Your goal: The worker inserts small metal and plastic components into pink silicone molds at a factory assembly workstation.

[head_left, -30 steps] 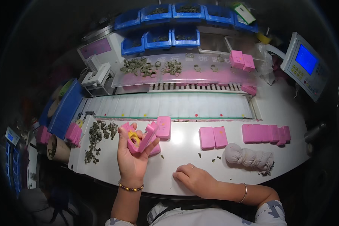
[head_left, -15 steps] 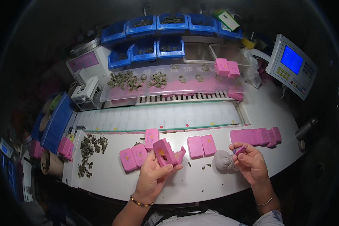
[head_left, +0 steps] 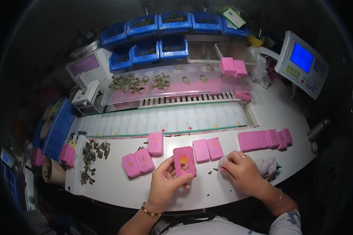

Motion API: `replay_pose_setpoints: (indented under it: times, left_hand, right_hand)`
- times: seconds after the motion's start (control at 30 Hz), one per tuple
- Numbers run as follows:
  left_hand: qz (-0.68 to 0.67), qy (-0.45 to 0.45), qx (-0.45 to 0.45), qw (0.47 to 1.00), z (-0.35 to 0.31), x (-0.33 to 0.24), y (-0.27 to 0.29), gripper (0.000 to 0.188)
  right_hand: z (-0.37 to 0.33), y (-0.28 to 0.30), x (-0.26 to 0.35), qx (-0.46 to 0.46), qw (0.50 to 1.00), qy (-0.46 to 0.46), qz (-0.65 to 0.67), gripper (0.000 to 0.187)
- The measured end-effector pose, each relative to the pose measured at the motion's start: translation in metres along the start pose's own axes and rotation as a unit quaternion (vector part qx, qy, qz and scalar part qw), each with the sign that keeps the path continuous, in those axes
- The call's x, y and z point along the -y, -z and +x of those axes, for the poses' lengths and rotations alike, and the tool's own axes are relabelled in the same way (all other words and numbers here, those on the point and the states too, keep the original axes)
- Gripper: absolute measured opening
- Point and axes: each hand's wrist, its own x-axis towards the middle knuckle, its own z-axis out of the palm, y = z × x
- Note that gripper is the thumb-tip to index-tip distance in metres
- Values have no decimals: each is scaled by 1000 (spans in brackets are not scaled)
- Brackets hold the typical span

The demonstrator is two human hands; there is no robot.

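Note:
My left hand (head_left: 164,181) grips a pink rubber mold block (head_left: 184,152), its open face tilted up. A ring-shaped hollow and an orange-yellow mark show on that face. My right hand (head_left: 243,172) is closed, fingertips down at the rounded end of a pale grey cloth pouch (head_left: 222,159). A sliver of a small pink mold piece (head_left: 222,170) shows at those fingertips; the rest is hidden. Bunched grey cloth (head_left: 267,167) lies beyond that hand. A pair of pink blocks (head_left: 208,150) sits between my hands, farther back.
More pink blocks stand left (head_left: 138,162) and in a row at the right (head_left: 262,140). Greenish ring pieces (head_left: 92,156) lie at the left and on a clear shelf (head_left: 139,83). Blue bins (head_left: 146,52) line the back. A control panel (head_left: 302,64) stands at the right.
The mold's parts, spread apart in my left hand before, now sit as one block facing up. My right hand has come down and left onto the pouch with the small pink piece.

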Motion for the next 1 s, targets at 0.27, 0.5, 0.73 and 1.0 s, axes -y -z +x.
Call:
replay_pose_setpoints:
  times: [0.27,0.5,0.73,1.0]
  left_hand:
    - [-56,-32,19,998,1,2,6,60]
    - [-42,-52,20,998,1,7,2,68]
    - [-38,-45,27,998,8,10,-3,67]
    - [28,-59,18,998,4,13,-3,67]
  right_hand:
    - [5,20,1,4,985,-95,147,9]
    - [2,24,10,-116,966,-117,201,9]
    - [-1,3,-13,-18,990,-81,114,13]
    - [4,33,6,-102,948,-132,270,11]
